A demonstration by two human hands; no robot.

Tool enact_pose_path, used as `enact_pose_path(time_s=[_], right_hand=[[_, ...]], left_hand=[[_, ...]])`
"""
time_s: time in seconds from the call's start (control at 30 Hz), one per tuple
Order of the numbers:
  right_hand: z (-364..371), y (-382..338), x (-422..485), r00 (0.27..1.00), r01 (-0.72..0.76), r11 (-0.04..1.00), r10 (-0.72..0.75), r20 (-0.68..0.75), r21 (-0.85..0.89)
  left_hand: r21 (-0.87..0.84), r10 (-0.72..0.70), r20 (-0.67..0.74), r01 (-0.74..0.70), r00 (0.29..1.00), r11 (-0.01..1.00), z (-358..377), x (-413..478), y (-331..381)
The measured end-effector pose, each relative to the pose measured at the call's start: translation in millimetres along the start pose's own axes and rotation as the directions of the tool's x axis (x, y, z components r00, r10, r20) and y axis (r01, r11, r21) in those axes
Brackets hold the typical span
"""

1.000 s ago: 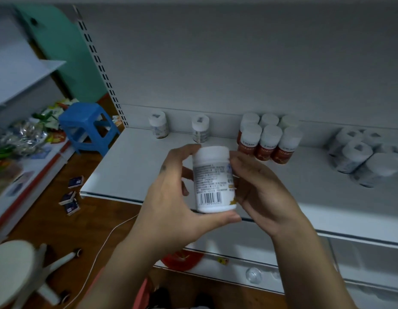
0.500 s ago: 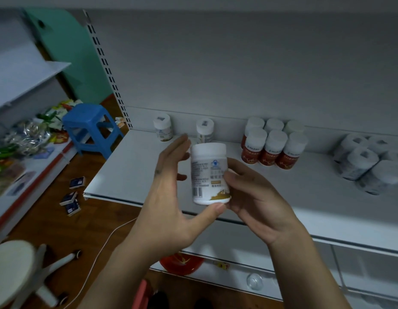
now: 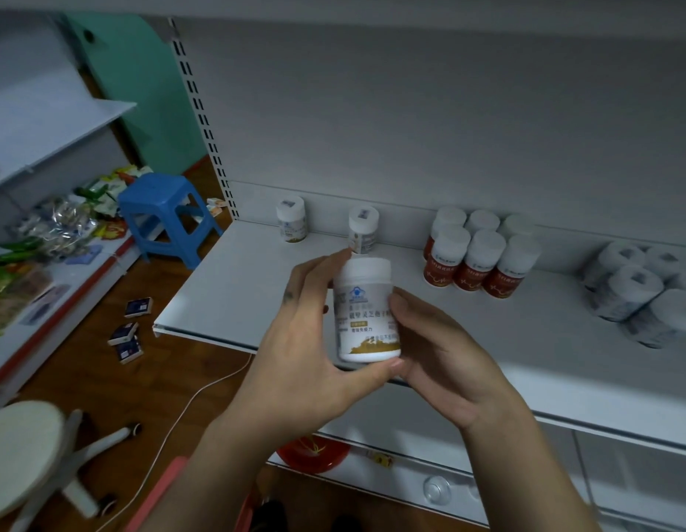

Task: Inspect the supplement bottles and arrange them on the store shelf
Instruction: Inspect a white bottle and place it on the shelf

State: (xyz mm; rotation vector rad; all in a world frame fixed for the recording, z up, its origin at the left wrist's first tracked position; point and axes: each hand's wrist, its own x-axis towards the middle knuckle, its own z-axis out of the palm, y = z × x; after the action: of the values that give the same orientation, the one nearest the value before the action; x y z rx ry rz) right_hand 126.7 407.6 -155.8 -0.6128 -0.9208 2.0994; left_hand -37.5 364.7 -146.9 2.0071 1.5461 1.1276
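**Head view: bottle [image 3: 366,309] held up in both hands**

Holding the bottle upright above the front edge of the shelf [image 3: 226,286], white cap on top, label with a gold strip low down facing this way. Pinching it with the left hand [image 3: 306,351]: thumb under the bottom, long fingers up the left side as far as the cap. Gripping its right side with the right hand [image 3: 441,351], fingers curled round the back, thumb on the label. Not touching the shelf with it.

Standing along the back edge of the shelf: two white bottles [image 3: 291,218] a little apart, nearest the back left corner. Just right of those, red bottles [image 3: 479,259] packed tight in two rows. Further right, far bottles [image 3: 633,293] bunched close, too blurred to tell more.

Down on the brown floor, left of the shelf: a blue stool [image 3: 161,213], small boxes [image 3: 128,332] and a white cord [image 3: 187,405]. Sitting on the lower shelf under the hands: a red bowl [image 3: 313,451].
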Motion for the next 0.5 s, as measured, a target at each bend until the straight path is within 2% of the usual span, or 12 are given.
enact_pose_path(time_s=[0.1, 0.27, 0.5], right_hand=[[-2, 0, -2, 0.999, -0.001, 0.999, -0.001, 0.054, 0.042], [-12, 5, -4, 0.999, 0.039, 0.995, -0.039, -0.001, -0.089], [-11, 3, -10, 0.997, 0.076, 0.993, -0.075, 0.013, -0.095]], left_hand=[[0.013, -0.006, 0.011, 0.006, 1.0, 1.0, 0, -1, 2], [0.0, 0.007, 0.024, -0.007, 1.0, 1.0, 3, -3, 4], [-0.013, 0.066, 0.057, -0.065, 0.996, 0.998, 9, -2, 11]])
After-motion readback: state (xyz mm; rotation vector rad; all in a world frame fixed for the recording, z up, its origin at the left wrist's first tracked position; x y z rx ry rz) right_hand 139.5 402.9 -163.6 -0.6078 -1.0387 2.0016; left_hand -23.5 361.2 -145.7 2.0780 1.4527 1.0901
